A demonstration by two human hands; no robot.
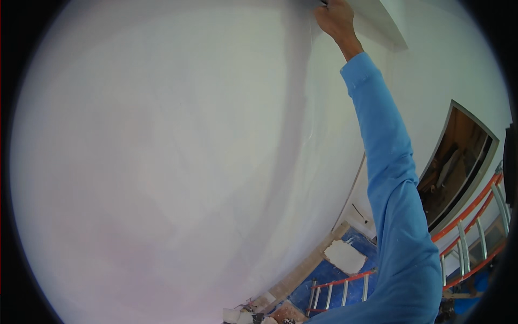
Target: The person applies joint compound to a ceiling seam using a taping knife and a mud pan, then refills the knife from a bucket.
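My right arm, in a light blue sleeve, stretches up along a white wall (189, 119). At the top edge of the picture my right hand (336, 22) is closed around a dark handle (324, 2). The rest of what it holds is cut off by the edge of the view, so I cannot tell its kind. The hand is close to the wall, near a ceiling ledge (383, 24). A soft shadow of the arm runs down the wall, beside a thin raised line. My left hand is out of view.
An orange ladder (463, 217) with metal rungs stands at the right, below a dark framed opening (450, 162). Lower down are orange rails with rungs (345, 281), blue floor covering (324, 274), a whitish flat piece (345, 256) and debris (240, 316) by the wall.
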